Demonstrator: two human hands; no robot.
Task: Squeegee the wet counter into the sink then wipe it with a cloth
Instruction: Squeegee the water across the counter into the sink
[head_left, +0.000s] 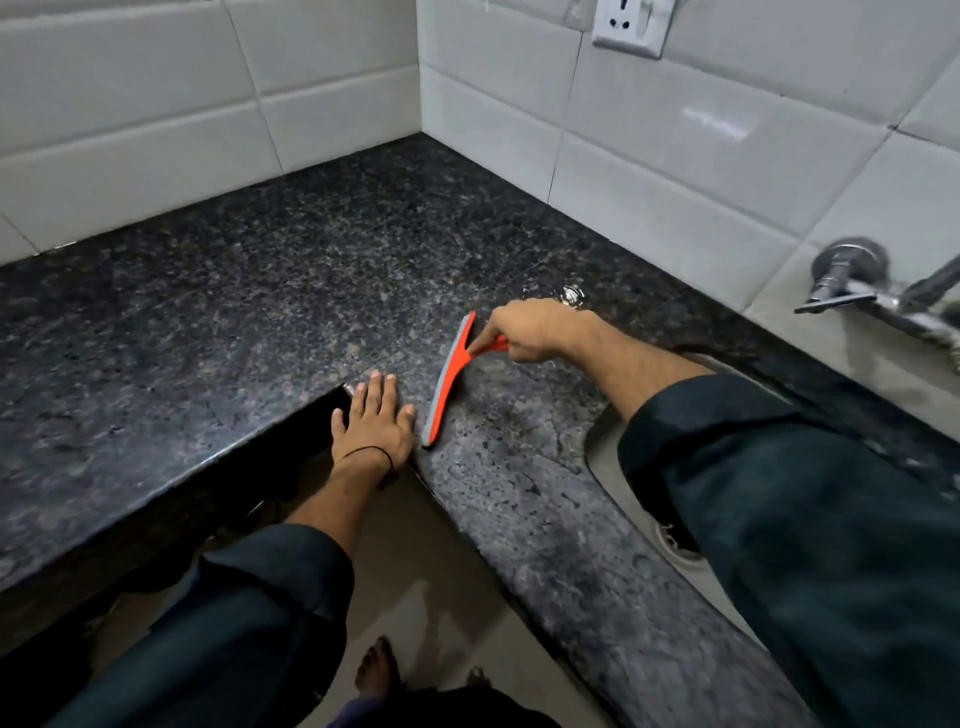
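Note:
An orange squeegee (448, 382) with a grey rubber blade lies blade-down on the dark speckled granite counter (260, 291), near the inner corner of the L-shaped top. My right hand (530, 332) grips its orange handle. My left hand (376, 423) rests flat with spread fingers on the counter's inner corner, just left of the blade. The steel sink (608, 447) lies to the right, mostly hidden by my right sleeve. Small water drops glint on the counter beyond my right hand. No cloth is in view.
White tiled walls meet in a corner behind the counter. A chrome tap (852, 296) sticks out of the right wall above the sink, and a wall socket (631, 23) sits at the top. The tiled floor and my foot (376, 670) show below.

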